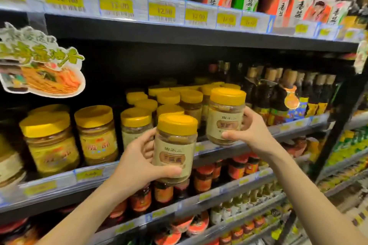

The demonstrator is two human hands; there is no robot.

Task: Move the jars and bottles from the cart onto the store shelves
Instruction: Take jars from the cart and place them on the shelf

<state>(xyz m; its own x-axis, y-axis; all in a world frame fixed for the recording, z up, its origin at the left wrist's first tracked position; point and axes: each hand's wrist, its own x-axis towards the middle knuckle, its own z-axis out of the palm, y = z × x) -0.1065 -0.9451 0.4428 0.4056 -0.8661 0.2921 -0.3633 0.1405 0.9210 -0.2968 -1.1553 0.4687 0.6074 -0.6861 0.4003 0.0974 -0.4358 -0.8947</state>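
Observation:
My left hand (137,162) grips a yellow-lidded jar with a beige label (175,145), held upright in front of the middle shelf edge (89,175). My right hand (253,131) grips a second jar of the same kind (226,115), raised a little higher and further right, just above the shelf's front edge. Behind both jars stand several matching yellow-lidded jars (179,99) in rows on that shelf. The cart is out of view.
Larger yellow-lidded jars (49,139) fill the shelf's left part, dark bottles (278,93) its right. A noodle-picture sign (39,65) hangs at the left. Price tags (161,12) line the upper shelf. Red-lidded jars (203,177) stand on the shelves below.

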